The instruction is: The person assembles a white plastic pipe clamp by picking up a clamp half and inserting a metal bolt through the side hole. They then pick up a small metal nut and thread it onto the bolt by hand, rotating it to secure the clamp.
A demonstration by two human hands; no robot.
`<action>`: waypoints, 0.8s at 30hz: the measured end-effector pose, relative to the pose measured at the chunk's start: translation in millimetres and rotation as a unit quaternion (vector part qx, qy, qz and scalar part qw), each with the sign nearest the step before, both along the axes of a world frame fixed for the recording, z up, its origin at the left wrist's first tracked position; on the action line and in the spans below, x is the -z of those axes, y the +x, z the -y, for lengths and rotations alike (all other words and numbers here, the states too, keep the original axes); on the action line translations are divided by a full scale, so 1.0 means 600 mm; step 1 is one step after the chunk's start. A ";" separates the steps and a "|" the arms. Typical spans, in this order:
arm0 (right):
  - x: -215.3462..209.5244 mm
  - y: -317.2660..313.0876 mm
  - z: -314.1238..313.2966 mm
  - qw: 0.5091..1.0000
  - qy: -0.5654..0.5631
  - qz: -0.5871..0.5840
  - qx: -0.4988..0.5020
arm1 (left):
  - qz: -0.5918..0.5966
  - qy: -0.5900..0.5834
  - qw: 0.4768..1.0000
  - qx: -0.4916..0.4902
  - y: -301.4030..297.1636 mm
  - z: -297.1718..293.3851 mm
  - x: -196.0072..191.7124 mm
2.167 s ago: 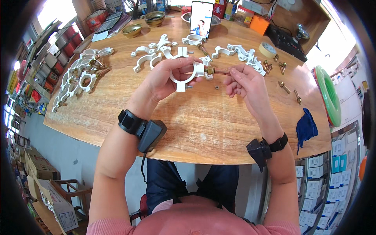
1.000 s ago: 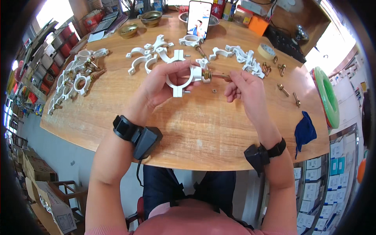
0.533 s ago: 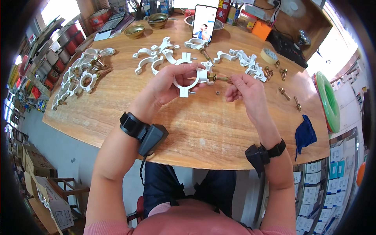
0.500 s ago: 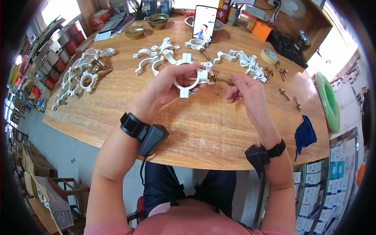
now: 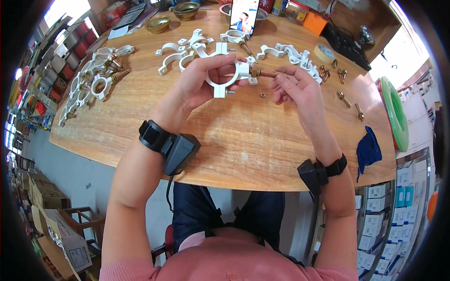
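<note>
Above the wooden table (image 5: 243,136): one white ring clamp (image 5: 220,91), clasped in the left hand (image 5: 194,83); one brass-coloured bolt (image 5: 268,73) at its right side, far end pinched by the right hand (image 5: 300,89). Step, apparently: screwing bolt to clamp. Next move likely calls for turning, clamp steady.

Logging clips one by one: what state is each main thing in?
White pipe clamp: closed ring, held by left fingers
Brass-coloured bolt: protruding from clamp, end at right fingers
Phone: upright, screen lit
Small nut: lying loose
Blue cloth: crumpled
Tape roll: lying flat
</note>
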State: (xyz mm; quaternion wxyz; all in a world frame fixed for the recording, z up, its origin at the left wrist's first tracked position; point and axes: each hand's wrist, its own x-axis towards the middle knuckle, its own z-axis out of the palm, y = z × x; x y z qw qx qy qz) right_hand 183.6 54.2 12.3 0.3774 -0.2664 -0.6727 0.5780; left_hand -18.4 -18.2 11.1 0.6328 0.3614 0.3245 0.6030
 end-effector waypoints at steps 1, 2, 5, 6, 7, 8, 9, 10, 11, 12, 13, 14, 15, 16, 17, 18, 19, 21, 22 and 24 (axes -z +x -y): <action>0.000 0.000 0.000 0.999 0.033 -0.017 -0.024 | 0.006 -0.001 1.000 -0.001 0.001 0.000 0.000; 0.001 -0.001 0.000 1.000 0.023 -0.013 -0.004 | 0.008 0.003 1.000 0.000 0.002 0.000 -0.001; -0.002 0.002 -0.003 0.999 0.012 0.022 -0.023 | -0.006 0.008 1.000 0.001 0.005 0.001 -0.002; -0.004 0.003 -0.005 0.999 -0.014 0.045 -0.023 | -0.012 -0.007 1.000 -0.008 0.006 0.002 -0.002; -0.004 0.003 -0.005 0.997 -0.033 0.069 -0.005 | -0.017 -0.013 1.000 -0.009 0.006 0.003 -0.002; -0.004 0.003 -0.004 0.997 -0.039 0.068 -0.022 | -0.019 -0.020 0.999 -0.017 0.006 0.003 -0.003; -0.004 0.001 -0.003 0.999 -0.004 0.038 -0.015 | -0.009 -0.016 1.000 -0.009 0.005 0.003 -0.003; -0.002 0.000 -0.002 0.999 0.031 0.013 -0.014 | 0.001 -0.013 1.000 -0.001 0.005 0.002 -0.004; -0.002 -0.001 -0.001 0.999 0.034 0.009 -0.010 | 0.001 -0.010 1.000 -0.002 0.005 0.002 -0.004; -0.002 -0.002 0.000 0.999 0.041 0.004 -0.015 | 0.005 -0.011 1.000 -0.002 0.005 0.002 -0.004; -0.002 -0.001 0.000 0.999 0.045 0.007 -0.023 | 0.009 -0.011 1.000 -0.002 0.004 0.002 -0.004; -0.003 -0.001 0.000 0.998 0.052 -0.001 -0.021 | 0.008 -0.008 1.000 -0.003 0.004 0.002 -0.004; -0.003 0.000 -0.001 0.999 0.023 0.034 -0.022 | 0.008 -0.008 1.000 0.000 0.005 0.002 -0.004; -0.004 0.001 -0.002 0.997 -0.004 0.071 0.000 | 0.009 -0.005 1.000 0.008 0.005 0.002 -0.003; -0.003 0.000 -0.002 0.997 -0.005 0.069 -0.023 | 0.012 -0.005 1.000 0.008 0.004 0.003 -0.003; -0.002 0.000 -0.002 0.999 0.004 0.046 -0.011 | 0.010 -0.010 1.000 0.001 0.003 0.003 -0.003; 0.000 -0.001 -0.002 1.000 0.009 0.026 0.003 | 0.019 -0.005 1.000 0.007 0.003 0.003 -0.004; 0.003 -0.002 -0.002 0.999 0.042 0.008 0.003 | 0.028 -0.002 1.000 0.014 0.002 0.003 -0.003; 0.004 -0.003 -0.002 0.997 0.071 -0.003 -0.009 | 0.023 0.000 1.000 0.011 0.002 0.003 -0.003; 0.005 -0.002 -0.003 0.999 0.046 0.023 -0.006 | 0.018 0.002 1.000 0.008 0.002 0.003 -0.002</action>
